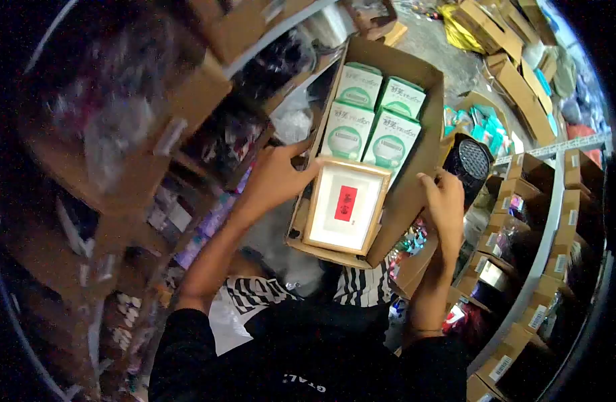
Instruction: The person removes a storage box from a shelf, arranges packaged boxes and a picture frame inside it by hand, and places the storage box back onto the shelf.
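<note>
Both of my hands are on an open cardboard box in front of my body. My left hand is closed on its left wall, the thumb reaching over the rim beside a framed picture. Opposite, my right hand grips the right wall with the thumb inside. The framed picture lies at the near end of the box; it has a light wooden frame and a red label with dark characters on white. Several white-and-green product boxes fill the far part. The fingers under the walls are hidden.
Shelves with cardboard bins of wrapped goods run close along my left. To the right stands a rack of small labelled boxes. A black mesh-topped container and a carton of teal packets sit beyond my right hand.
</note>
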Demonstrator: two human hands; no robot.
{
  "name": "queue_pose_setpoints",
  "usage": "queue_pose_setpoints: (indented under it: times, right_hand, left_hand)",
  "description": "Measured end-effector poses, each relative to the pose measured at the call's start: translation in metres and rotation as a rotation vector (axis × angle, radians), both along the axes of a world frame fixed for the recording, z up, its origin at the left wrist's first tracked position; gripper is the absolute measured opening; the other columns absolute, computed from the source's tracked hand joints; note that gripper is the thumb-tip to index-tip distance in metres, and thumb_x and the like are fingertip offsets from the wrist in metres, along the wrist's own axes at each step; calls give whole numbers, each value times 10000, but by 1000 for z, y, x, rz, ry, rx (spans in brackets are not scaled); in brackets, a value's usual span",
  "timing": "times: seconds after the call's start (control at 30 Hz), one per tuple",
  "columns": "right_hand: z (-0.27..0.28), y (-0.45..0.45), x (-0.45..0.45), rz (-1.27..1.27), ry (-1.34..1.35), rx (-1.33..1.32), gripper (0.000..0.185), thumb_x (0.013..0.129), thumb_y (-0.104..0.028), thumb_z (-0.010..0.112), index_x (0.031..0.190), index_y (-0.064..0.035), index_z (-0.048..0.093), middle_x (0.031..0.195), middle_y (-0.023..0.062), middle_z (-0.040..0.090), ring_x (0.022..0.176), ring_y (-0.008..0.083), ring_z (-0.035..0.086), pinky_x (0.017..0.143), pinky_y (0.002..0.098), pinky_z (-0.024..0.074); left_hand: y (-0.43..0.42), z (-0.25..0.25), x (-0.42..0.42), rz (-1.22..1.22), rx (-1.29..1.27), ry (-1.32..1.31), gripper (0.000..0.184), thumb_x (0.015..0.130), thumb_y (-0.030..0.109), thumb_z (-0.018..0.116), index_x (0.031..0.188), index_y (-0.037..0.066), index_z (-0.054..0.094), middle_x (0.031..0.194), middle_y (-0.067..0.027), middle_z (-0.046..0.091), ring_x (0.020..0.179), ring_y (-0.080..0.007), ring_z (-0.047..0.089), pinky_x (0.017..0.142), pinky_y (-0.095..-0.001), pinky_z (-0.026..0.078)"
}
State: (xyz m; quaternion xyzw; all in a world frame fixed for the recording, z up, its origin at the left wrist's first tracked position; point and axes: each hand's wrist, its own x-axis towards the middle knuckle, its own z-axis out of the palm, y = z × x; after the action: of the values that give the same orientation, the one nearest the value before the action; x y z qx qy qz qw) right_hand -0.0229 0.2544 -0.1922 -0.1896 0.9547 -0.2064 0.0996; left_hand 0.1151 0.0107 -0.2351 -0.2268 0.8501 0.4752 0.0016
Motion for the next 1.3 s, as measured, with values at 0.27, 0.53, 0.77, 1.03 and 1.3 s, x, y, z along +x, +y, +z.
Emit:
queue_pose_setpoints:
  times: [0.27,0.53,0.77,1.03,1.3]
  right_hand:
    - [104,-92,23,30,-29,138,255,771,-198,567,810,53,597,544,240,517,534,368,573,527,404,431]
    - [298,-176,43,-22,-52,88,257,790,-186,518,848,51,599,710,295,559,728,442,565,685,499,439]
    - [416,-290,69,-80,-5,230,240,806,-198,544,846,30,609,681,256,572,631,403,564,582,445,431]
    - [401,-226,75,-198,5,351,291,821,-217,559,932,49,600,827,284,587,783,418,576,690,466,433]
    - [421,-229,55,-262,-171,337,303,799,-236,561,977,5,605,845,257,604,830,412,585,717,417,452]
  left_hand:
    - [-69,52,34,16,186,44,477,771,336,623,1152,55,568,762,-243,614,686,-316,644,612,-374,486]
    - [-127,222,50,37,263,2,519,793,362,601,1200,49,527,786,-238,620,716,-327,644,651,-384,499]
    - [-232,341,70,-19,400,-94,561,803,377,595,1218,12,501,798,-248,614,715,-325,647,653,-402,499]
    - [-186,334,69,-91,452,-80,517,851,304,527,1299,71,415,755,-223,614,674,-345,630,618,-436,493]
    - [-179,356,56,-9,300,-1,509,827,329,547,1262,77,461,825,-247,610,764,-398,606,672,-476,480]
